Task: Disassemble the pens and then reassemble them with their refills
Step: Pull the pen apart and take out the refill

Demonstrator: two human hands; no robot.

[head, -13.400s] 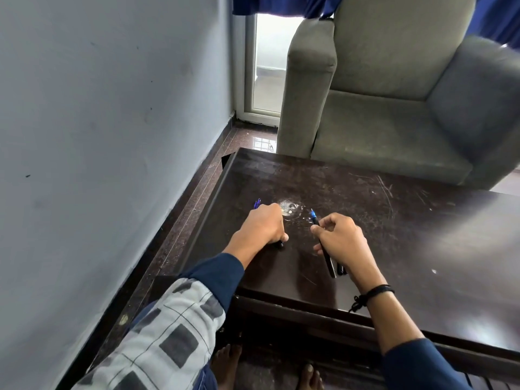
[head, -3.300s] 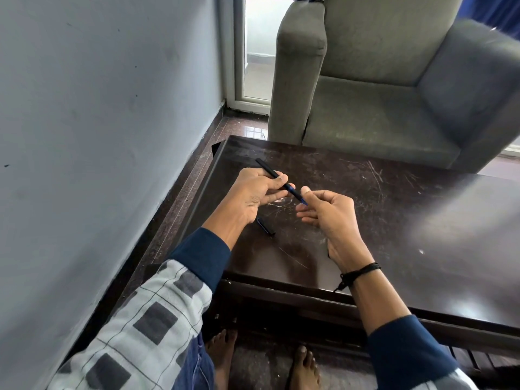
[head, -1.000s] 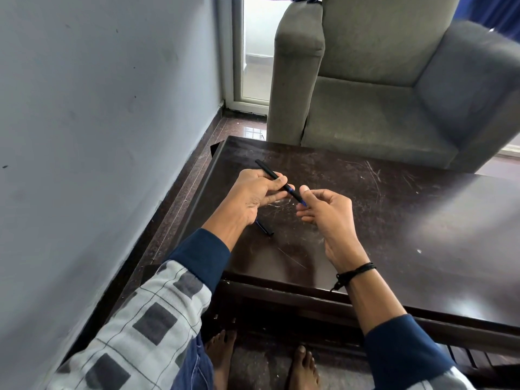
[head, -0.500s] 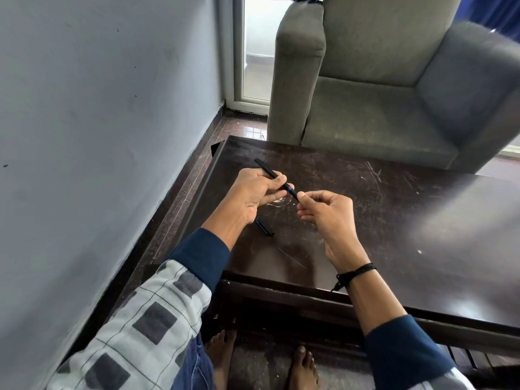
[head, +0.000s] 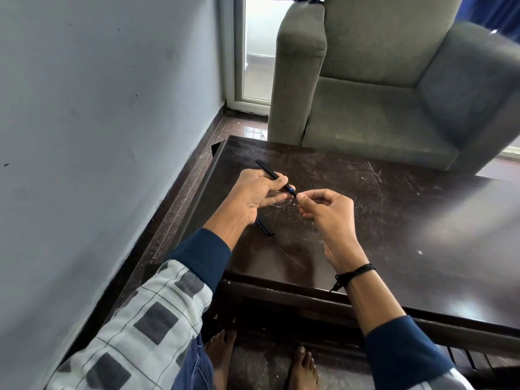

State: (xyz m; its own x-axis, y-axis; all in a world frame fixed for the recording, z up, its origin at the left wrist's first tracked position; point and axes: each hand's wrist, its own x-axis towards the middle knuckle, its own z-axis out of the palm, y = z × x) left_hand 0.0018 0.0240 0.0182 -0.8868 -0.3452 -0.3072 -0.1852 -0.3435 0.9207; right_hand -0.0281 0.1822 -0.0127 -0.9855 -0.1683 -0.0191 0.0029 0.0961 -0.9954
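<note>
My left hand [head: 254, 192] grips a thin black pen [head: 270, 172] with a blue band near its tip, held slanted above the dark table [head: 394, 215]. My right hand [head: 327, 206] pinches the pen's near tip end between thumb and forefinger, its other fingers curled. A second dark pen part [head: 265, 227] lies on the table just below my left wrist, partly hidden by the hand.
A grey wall [head: 98, 136] runs close along the table's left side. A grey armchair [head: 380, 88] stands right behind the table's far edge. My bare feet [head: 222, 358] show under the table's near edge.
My right hand's thumb and forefinger have closed in on the pen's tip end; a second ago more of the blue section showed between the hands. The left hand holds steady.
</note>
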